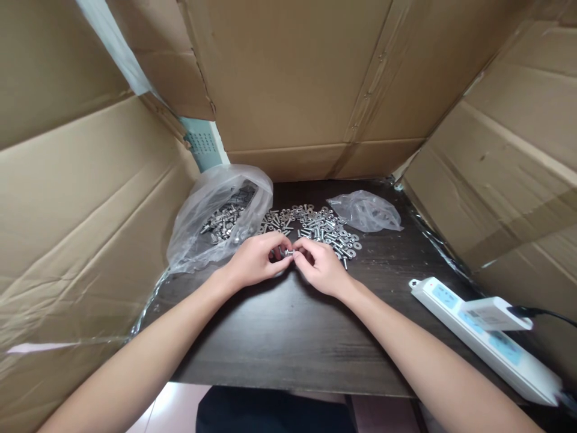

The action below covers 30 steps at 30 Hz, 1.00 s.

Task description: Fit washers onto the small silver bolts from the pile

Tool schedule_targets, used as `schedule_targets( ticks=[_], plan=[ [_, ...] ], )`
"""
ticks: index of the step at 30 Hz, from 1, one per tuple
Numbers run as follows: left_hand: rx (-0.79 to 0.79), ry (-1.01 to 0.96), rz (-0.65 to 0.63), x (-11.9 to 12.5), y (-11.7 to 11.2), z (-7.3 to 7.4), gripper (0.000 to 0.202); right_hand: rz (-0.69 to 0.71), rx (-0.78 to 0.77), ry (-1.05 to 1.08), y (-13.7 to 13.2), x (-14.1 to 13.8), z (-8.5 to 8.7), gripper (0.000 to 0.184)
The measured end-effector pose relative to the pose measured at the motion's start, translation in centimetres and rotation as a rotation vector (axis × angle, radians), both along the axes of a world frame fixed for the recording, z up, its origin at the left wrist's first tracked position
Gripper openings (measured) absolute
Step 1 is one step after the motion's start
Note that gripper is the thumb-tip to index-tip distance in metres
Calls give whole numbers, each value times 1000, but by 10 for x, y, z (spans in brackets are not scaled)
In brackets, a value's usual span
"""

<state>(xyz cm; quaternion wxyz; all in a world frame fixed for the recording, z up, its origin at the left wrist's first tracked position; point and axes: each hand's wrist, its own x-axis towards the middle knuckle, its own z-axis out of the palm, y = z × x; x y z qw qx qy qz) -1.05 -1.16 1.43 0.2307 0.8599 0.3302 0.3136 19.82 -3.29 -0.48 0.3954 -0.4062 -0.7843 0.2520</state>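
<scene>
Both hands meet above the middle of the dark table (279, 337), just in front of a pile of loose bolts and washers (327, 228). Between the fingertips is a small silver bolt (289, 253). My left hand (259, 258) is closed on one end of it, thumb and fingers pinched. My right hand (321, 264) pinches the other end. Fingers partly cover the bolt, so whether a nut or washer sits on it cannot be made out.
Left of the pile stands an open clear plastic bag (193, 222) with many metal fasteners (225, 222). A flatter plastic bag (369, 210) lies back right. A white power strip (487, 343) with a plugged-in adapter (496, 314) runs along the right. Cardboard walls (297, 78) enclose the table.
</scene>
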Motion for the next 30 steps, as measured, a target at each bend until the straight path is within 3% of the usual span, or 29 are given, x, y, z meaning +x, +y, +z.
schedule_targets(
  ticks=[30],
  plan=[
    [3, -1, -1, 0, 1, -1, 10, -2, 0, -2, 0, -1, 0, 10]
  ],
)
